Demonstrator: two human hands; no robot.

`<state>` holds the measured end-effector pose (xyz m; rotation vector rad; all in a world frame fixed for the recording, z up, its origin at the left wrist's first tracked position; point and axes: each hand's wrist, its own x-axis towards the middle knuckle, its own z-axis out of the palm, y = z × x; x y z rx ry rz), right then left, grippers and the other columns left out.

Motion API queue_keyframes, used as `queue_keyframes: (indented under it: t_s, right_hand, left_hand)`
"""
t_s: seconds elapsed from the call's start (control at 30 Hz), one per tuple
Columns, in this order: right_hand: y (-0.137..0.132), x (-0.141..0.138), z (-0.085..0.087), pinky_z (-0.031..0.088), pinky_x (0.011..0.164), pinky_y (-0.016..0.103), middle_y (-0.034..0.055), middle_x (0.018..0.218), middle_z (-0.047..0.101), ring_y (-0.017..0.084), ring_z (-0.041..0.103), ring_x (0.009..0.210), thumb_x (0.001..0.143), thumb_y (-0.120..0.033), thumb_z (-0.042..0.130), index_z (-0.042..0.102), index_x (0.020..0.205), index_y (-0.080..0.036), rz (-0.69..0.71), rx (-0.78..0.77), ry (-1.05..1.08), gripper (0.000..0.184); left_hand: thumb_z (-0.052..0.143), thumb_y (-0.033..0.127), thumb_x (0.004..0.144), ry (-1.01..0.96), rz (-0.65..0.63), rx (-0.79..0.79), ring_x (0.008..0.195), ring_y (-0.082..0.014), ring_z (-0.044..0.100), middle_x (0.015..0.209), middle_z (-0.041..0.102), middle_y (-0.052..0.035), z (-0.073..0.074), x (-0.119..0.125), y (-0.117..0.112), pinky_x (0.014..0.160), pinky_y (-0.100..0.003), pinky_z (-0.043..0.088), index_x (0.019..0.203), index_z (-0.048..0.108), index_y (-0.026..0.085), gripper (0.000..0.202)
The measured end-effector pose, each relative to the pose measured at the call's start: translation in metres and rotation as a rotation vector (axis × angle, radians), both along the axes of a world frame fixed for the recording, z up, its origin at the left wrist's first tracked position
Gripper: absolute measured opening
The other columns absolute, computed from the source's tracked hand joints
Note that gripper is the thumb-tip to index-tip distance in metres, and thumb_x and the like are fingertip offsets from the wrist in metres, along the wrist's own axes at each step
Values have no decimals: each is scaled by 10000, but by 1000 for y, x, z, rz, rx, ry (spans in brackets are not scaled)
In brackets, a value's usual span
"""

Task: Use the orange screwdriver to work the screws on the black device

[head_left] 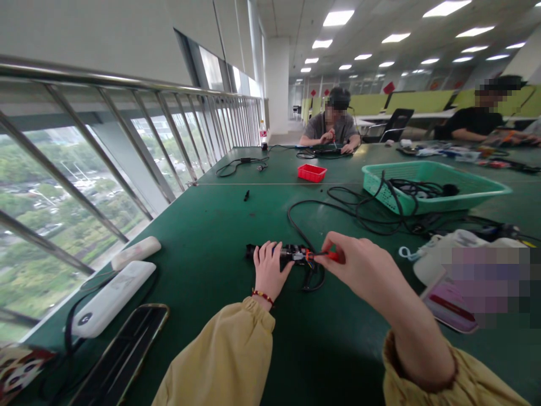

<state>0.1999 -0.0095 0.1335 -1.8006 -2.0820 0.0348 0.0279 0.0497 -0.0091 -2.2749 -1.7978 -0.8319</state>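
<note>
A small black device (291, 254) with a black cable (315, 279) lies on the green table (203, 237) just ahead of me. My left hand (268, 272) presses down on its left end, fingers curled over it. My right hand (359, 265) is closed round a red-handled screwdriver (327, 255), whose tip touches the right end of the device. Both my sleeves are yellow, and a red bead bracelet sits on the left wrist.
A teal basket (426, 189) with cables stands at right, a red tray (311, 172) farther back. White power banks (112, 296) and a phone (122, 352) lie at left by the railing. Two people sit at the far end; loose black cables (363, 217) trail across the middle.
</note>
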Motion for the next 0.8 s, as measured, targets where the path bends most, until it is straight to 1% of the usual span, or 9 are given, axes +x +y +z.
queue_keyframes:
  t_s: [0.03, 0.1, 0.17, 0.33, 0.43, 0.57, 0.67, 0.73, 0.8]
  right_hand:
    - [1, 0, 0, 270, 477, 221, -20, 676, 602, 141, 543, 578, 729, -282, 603, 565, 745, -251, 16, 51, 11, 52]
    - [4, -1, -1, 303, 511, 219, -15, 781, 621, 139, 564, 637, 719, -216, 597, 572, 844, -261, 64, 128, 54, 135]
    - [7, -3, -4, 299, 502, 222, -17, 716, 613, 137, 550, 589, 736, -259, 588, 560, 917, -255, 70, 136, 86, 183]
    - [9, -8, -10, 246, 457, 231, -8, 535, 571, 157, 531, 499, 823, -416, 474, 566, 759, -240, -102, 89, 67, 209]
    - [6, -6, -9, 281, 472, 232, 3, 622, 614, 176, 568, 557, 798, -336, 518, 537, 884, -237, -117, 117, 68, 133]
    - [5, -1, -8, 344, 532, 232, 6, 751, 628, 165, 583, 622, 725, -185, 554, 482, 965, -232, 1, 128, 124, 255]
    - [6, 1, -9, 303, 480, 232, -11, 604, 585, 161, 537, 518, 771, -328, 535, 516, 891, -236, -41, 57, 114, 152]
    - [7, 1, -9, 280, 461, 235, -12, 541, 555, 165, 520, 489, 794, -424, 503, 533, 830, -236, -84, -5, 99, 194]
    - [6, 0, -9, 293, 477, 236, -10, 578, 571, 167, 536, 523, 787, -377, 527, 526, 858, -233, -85, -6, 98, 161]
  left_hand:
    - [538, 385, 807, 3, 1, 0, 1189, -259, 415, 1183, 544, -100, 0, 0, 0, 1056, -487, 243, 1194, 498, 170, 445]
    - [538, 390, 806, 5, -2, 4, 1186, -260, 418, 1179, 545, -102, -1, -1, 0, 1054, -488, 245, 1192, 500, 174, 445]
    - [535, 392, 806, -1, -5, 5, 1182, -264, 421, 1177, 545, -105, -2, -1, 1, 1049, -494, 245, 1189, 505, 182, 438]
    - [536, 372, 798, -33, -14, -7, 1184, -265, 415, 1175, 546, -104, -1, 0, 0, 1052, -497, 226, 1185, 502, 185, 431]
    - [568, 341, 754, -44, -9, -21, 1183, -272, 412, 1172, 546, -96, 2, 1, -1, 1060, -496, 213, 1178, 505, 193, 454]
    - [580, 297, 702, -48, -11, -34, 1181, -275, 409, 1173, 541, -92, 2, 1, -1, 1071, -492, 195, 1176, 504, 189, 492]
    - [570, 280, 698, -47, -13, -34, 1184, -268, 406, 1180, 534, -90, 0, 1, 0, 1077, -485, 188, 1178, 500, 182, 495]
    - [566, 268, 695, -47, -16, -34, 1187, -264, 403, 1183, 532, -88, -1, 1, 0, 1079, -480, 184, 1180, 498, 178, 498]
    - [565, 262, 693, -46, -18, -33, 1187, -262, 401, 1182, 533, -87, -2, 1, 1, 1079, -476, 184, 1181, 497, 176, 500]
